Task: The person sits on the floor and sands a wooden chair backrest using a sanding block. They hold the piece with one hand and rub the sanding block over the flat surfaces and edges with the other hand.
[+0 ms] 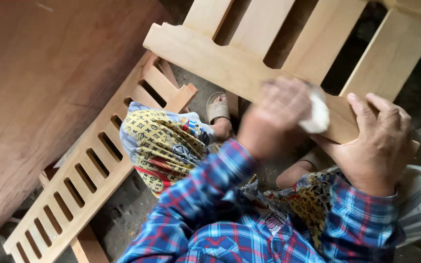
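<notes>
Nearest to you are your plaid sleeves and the patterned cloth (164, 146) over your knees, with a sandalled foot (219, 109) showing between them on the dusty floor (123, 214).

Just beyond, both your hands meet on the frame (230, 65), a pale wooden piece with slats running up and away from a broad bottom rail. That rail is the long axis that matters: it runs from upper left, near the notched end, down to the right, where it passes under your hands.

Your left hand (274, 119) is blurred with motion and curled around a small white pad (316, 117), pressing it onto the rail's face. Fingers are closed on the pad, not spread. Your right hand (378, 143) lies just beside it, to the right, fingers wrapped over the rail's top edge and palm against its lower right end, gripping the wood. The two hands are nearly touching, with the pad between them.

So most of the rail lies up and to the left of your left hand, which is the hand nearer to that length; the right hand sits at the near end.

Farther off on the left, a second slatted piece (81, 180) lies on the floor, leaning along a big reddish-brown panel (40, 97).
</notes>
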